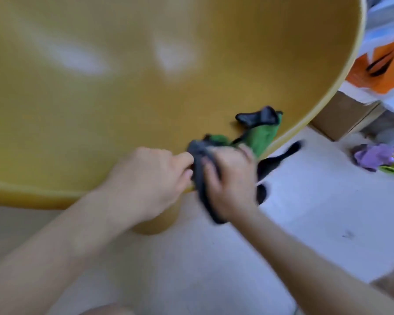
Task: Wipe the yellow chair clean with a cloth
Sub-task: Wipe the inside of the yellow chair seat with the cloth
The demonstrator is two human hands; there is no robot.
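The yellow chair point(123, 87) fills the upper left of the head view, its glossy seat seen from close above and its rim curving down the right side. A green and dark grey cloth point(257, 133) lies bunched on the seat by the front right rim. My right hand point(230, 180) grips the cloth's grey end at the rim. My left hand point(146, 178) is closed beside it, its fingertips pinching the same grey end at the chair's edge. The picture is blurred by motion.
The pale floor point(316, 212) lies below and to the right. A cardboard box point(344, 114) stands right of the chair, with white and orange bags point(382, 64) above it. A purple and green toy point(378, 158) lies on the floor at far right. A dark chair-leg-like shape point(273, 162) shows under the rim.
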